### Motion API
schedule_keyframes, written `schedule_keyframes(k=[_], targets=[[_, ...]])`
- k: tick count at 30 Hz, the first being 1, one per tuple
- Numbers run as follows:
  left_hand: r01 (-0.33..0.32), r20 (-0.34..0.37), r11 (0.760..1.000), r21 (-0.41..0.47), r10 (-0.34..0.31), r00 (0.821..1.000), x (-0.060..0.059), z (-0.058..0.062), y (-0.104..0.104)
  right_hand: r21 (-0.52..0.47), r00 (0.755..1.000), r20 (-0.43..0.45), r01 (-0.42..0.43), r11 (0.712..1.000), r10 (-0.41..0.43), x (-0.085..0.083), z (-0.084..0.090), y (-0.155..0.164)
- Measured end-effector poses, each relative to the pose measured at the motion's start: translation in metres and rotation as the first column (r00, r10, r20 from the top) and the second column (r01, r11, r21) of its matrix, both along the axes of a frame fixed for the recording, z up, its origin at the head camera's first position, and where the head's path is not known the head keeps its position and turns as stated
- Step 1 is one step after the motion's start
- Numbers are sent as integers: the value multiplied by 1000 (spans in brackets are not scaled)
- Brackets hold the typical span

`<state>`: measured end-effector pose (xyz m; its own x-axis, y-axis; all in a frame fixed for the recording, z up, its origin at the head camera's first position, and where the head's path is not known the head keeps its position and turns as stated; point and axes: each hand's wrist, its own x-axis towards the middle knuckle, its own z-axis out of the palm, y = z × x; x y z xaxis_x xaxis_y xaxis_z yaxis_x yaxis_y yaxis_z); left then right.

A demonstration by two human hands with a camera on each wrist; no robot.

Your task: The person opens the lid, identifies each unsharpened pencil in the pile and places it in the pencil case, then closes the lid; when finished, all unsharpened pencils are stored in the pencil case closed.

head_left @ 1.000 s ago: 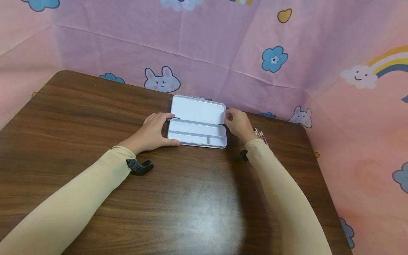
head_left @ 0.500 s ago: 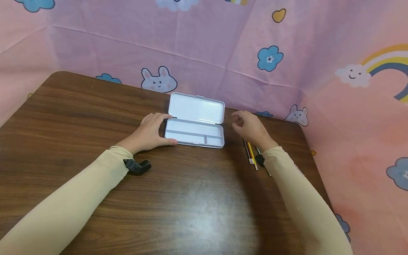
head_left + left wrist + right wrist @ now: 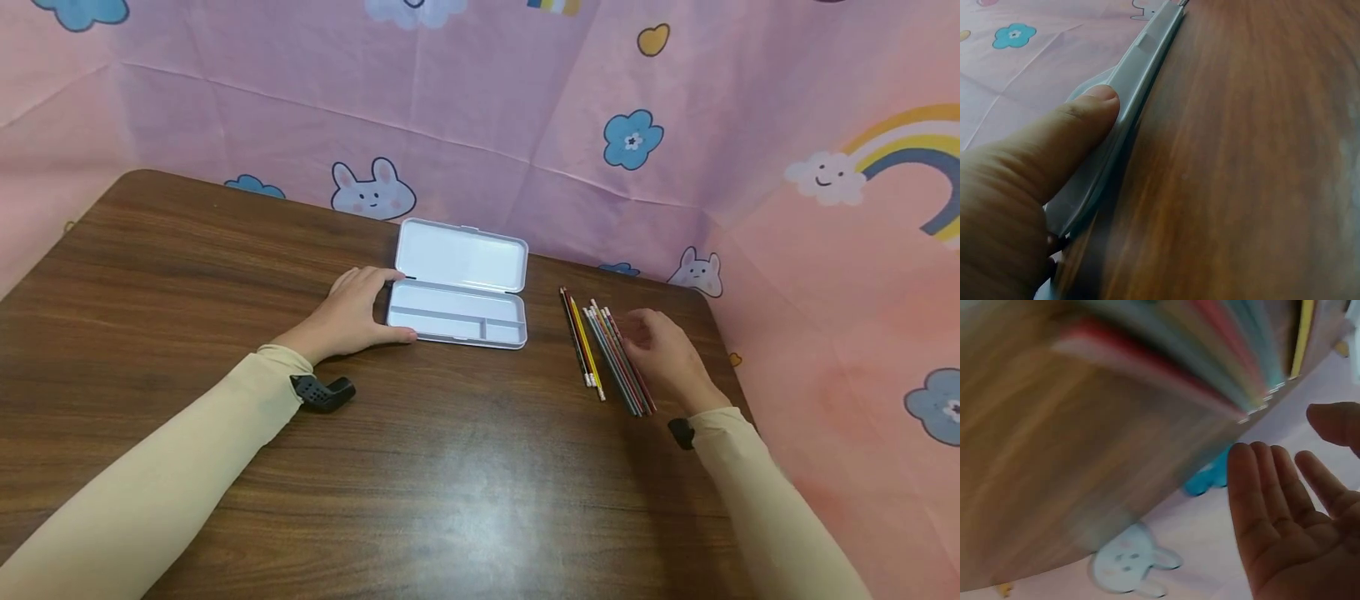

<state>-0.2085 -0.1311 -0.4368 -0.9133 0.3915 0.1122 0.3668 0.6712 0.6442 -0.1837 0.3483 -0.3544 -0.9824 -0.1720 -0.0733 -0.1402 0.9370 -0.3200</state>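
Observation:
A white pencil case (image 3: pixel 461 257) lies unfolded on the table, its lid tipped back and its divided tray facing up with nothing in it. My left hand (image 3: pixel 347 315) grips the case's left end; in the left wrist view the thumb (image 3: pixel 1094 112) presses on its front side. Right of the case lie two groups of pencils: a few dark and yellow pencils (image 3: pixel 581 343), and several grey and reddish pencils (image 3: pixel 621 362). Just right of that second group hovers my right hand (image 3: pixel 671 357), its fingers (image 3: pixel 1247 487) straight in the right wrist view and holding nothing.
The brown wooden table (image 3: pixel 390 467) has rounded far corners. Behind it and along the right hangs a pink and lilac cloth (image 3: pixel 480 108) printed with rabbits, flowers and a rainbow. Dark devices sit at both wrists.
My right hand has left the case's lid and moved right and nearer, past the pencils, which now show fully. The left hand stays on the case, which has not visibly moved.

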Motion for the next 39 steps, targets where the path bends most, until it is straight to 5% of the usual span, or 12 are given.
schedule_keyframes(k=[11,22,39], targets=[[-4,3,1000,7,4,1000,2,1,-1,-12,978,178,111,994,-107,15,-14,30],[1,12,1000,23,-1,1000,4,4,1,-45,969,218,132,990,-120,14,-16,27],[2,-6,1000,-2,-2,1000,5,4,1,32,961,241,134,990,-138,12,-16,33]])
